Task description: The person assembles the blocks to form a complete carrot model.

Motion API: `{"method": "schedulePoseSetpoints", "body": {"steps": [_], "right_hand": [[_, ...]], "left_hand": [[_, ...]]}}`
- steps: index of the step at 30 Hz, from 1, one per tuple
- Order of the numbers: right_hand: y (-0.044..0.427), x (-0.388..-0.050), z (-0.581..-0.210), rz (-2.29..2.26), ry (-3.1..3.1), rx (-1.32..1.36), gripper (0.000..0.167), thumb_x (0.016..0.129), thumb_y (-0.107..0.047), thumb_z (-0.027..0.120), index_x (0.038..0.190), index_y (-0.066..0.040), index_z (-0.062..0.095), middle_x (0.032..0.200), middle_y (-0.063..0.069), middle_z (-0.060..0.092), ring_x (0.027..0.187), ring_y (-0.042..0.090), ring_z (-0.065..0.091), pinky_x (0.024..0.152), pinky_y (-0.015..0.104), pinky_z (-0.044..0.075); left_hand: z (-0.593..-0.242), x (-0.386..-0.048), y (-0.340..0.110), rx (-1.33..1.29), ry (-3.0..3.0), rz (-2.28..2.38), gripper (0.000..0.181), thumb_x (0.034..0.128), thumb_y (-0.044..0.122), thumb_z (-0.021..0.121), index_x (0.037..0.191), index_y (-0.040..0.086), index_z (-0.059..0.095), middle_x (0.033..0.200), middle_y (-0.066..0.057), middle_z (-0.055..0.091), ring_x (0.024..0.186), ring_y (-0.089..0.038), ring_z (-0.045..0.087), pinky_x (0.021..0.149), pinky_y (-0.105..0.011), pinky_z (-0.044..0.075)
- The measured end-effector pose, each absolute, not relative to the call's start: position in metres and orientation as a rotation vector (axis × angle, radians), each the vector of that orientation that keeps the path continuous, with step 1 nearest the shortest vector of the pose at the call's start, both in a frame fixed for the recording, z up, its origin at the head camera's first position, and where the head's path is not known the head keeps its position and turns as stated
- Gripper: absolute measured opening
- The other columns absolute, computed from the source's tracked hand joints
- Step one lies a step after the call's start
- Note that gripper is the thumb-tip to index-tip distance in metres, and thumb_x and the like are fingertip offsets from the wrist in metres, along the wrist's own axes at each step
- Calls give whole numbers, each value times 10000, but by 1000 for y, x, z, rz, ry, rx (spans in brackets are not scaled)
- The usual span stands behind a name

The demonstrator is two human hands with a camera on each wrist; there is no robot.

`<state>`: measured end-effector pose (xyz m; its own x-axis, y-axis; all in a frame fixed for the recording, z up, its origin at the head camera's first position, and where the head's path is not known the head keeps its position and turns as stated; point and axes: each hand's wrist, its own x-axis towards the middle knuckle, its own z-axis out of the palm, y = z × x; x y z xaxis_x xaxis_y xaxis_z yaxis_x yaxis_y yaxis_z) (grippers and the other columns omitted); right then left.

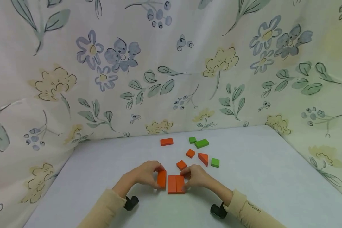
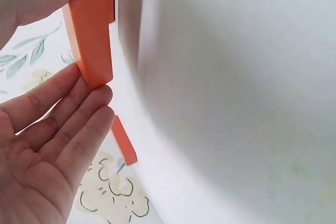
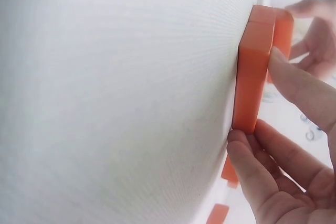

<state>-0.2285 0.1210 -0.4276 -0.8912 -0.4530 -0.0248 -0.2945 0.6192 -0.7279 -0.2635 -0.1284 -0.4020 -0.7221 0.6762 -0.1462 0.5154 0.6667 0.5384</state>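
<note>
My left hand (image 1: 146, 173) pinches an orange rectangular block (image 1: 161, 180) by its two short ends, thumb on the near end and fingertips on the far one. In the left wrist view that block (image 2: 90, 35) looks lifted a little off the surface. Just to its right, across a narrow gap, two more orange blocks lie flat side by side, long edges touching. My right hand (image 1: 199, 176) grips the right-hand block (image 1: 180, 184) of this pair, thumb and fingers at its ends. The left-hand block (image 1: 172, 185) of the pair has no hand on it.
Beyond the hands on the white table (image 1: 117, 152) lie two small orange blocks (image 1: 181, 165), an orange triangle (image 1: 203, 159), several green blocks (image 1: 201, 143) and another orange rectangular block (image 1: 166, 142). A flowered cloth (image 1: 159, 104) hangs behind the table's far edge.
</note>
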Motion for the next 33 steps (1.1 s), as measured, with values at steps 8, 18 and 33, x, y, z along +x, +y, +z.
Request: {"method": "schedulePoseSetpoints", "body": {"steps": [8, 18, 33], "right_hand": [[122, -228, -427, -1131, 2641, -655, 404, 689, -85, 868, 1051, 5, 714, 964, 35, 682, 849, 188, 579, 745, 280, 505], [124, -228, -426, -1134, 2629, -669, 411, 687, -79, 868, 1053, 21, 711, 981, 57, 686, 861, 199, 584, 767, 293, 508], [123, -228, -427, -1132, 2638, -665, 423, 678, -89, 876, 1052, 24, 713, 985, 51, 687, 860, 188, 598, 771, 299, 523]], "left_hand": [[-408, -258, -127, 1014, 2536, 655, 508, 713, 214, 837, 1150, 64, 627, 1080, 32, 595, 1018, -211, 553, 927, -411, 470], [-410, -253, -125, 1041, 2547, 631, 513, 711, 241, 838, 1140, 49, 632, 1056, 22, 603, 986, -180, 552, 907, -368, 478], [-412, -252, -124, 1086, 2586, 593, 511, 711, 240, 845, 1129, 27, 643, 1029, -1, 612, 966, -181, 556, 905, -365, 476]]}}
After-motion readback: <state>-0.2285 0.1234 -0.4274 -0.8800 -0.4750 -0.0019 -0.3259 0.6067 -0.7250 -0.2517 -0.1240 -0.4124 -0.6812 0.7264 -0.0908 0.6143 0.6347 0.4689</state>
